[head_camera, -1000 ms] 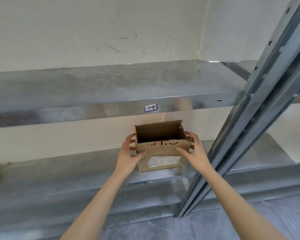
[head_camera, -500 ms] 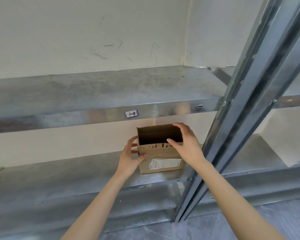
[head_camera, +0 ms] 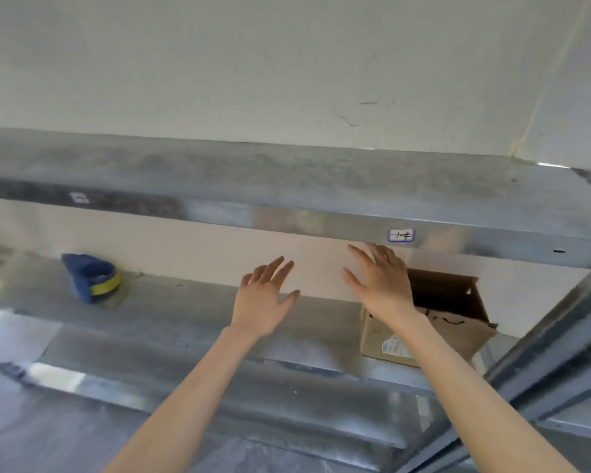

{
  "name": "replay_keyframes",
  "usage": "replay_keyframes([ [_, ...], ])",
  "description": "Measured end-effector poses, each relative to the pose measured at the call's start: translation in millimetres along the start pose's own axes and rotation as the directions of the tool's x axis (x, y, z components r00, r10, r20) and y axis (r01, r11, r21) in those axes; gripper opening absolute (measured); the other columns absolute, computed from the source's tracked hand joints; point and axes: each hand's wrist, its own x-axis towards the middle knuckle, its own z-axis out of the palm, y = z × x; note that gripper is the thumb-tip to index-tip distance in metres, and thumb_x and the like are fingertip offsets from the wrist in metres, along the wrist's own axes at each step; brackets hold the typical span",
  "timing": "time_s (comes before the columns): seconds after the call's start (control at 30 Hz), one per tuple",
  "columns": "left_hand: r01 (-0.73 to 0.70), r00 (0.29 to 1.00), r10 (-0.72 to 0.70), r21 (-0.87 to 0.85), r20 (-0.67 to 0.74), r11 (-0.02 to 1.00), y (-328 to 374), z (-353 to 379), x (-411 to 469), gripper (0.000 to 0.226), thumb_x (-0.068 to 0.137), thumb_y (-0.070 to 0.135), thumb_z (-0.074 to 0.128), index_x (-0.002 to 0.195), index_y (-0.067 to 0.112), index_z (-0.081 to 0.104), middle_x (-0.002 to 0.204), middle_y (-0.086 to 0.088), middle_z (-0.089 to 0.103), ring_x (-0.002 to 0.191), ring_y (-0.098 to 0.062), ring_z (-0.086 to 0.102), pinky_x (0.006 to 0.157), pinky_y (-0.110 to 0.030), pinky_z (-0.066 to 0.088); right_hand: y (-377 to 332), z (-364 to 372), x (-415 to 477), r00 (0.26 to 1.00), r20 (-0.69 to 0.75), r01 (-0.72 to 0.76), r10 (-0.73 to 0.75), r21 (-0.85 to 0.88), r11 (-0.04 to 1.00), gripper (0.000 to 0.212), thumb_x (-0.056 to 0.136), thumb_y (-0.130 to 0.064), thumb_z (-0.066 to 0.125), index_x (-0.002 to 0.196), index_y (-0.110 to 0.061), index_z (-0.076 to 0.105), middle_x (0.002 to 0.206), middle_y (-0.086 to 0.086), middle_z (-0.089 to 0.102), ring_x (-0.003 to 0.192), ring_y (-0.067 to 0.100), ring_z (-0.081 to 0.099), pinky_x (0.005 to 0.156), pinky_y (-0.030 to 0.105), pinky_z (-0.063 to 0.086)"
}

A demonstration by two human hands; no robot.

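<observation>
My left hand and right hand hover spread, empty. The box sits at the shelf front edge; my right wrist could knock it off.

Only two forearms and the hands at their ends show of the person. The left grip and the right grip are bare to the fingertips, with slender fingers and narrow wrists. The left forearm and the right forearm are slim, smooth and uncovered along all the length that shows, down to the lower edge of the view. The nails are too blurred to make out.
</observation>
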Motion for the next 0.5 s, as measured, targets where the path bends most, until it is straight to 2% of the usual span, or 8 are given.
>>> replay_keyframes([
  [0.17,0.188,0.98,-0.182,0.075,-0.083,0.979,-100.3,-41.7,-29.2,0.064,0.097,0.057,0.041,0.154,0.031,0.029,0.162,0.006,0.025,0.142,-0.024,0.032,0.111,-0.039,0.027,-96.2,30.6,38.5,0.985,0.062,0.161,-0.163,0.025,0.987,0.058,0.1,-0.057,0.034,0.152,-0.034,0.03,0.163,-0.001,0.02,0.147,0.023,0.018,0.116,0.035,0.015],
  [0.33,0.32,0.943,-0.303,0.123,-0.137,0.939,-209.4,-87.8,-65.7,0.064,0.097,0.055,0.041,0.154,0.031,0.025,0.162,0.005,0.024,0.141,-0.024,0.035,0.111,-0.041,0.029,-211.9,65.5,68.5,0.954,0.137,0.262,-0.266,0.05,0.964,0.059,0.099,-0.058,0.036,0.153,-0.034,0.028,0.164,-0.003,0.014,0.149,0.023,0.015,0.117,0.037,0.015],
  [0.5,0.418,0.904,-0.386,0.181,-0.185,0.89,-318.1,-132.2,-101.7,0.066,0.098,0.059,0.038,0.155,0.03,0.024,0.162,0.007,0.023,0.14,-0.019,0.034,0.11,-0.034,0.027,-340.2,96.1,92.3,0.92,0.165,0.348,-0.356,0.081,0.934,0.06,0.099,-0.057,0.035,0.154,-0.033,0.026,0.164,-0.003,0.013,0.149,0.022,0.013,0.116,0.038,0.017],
])
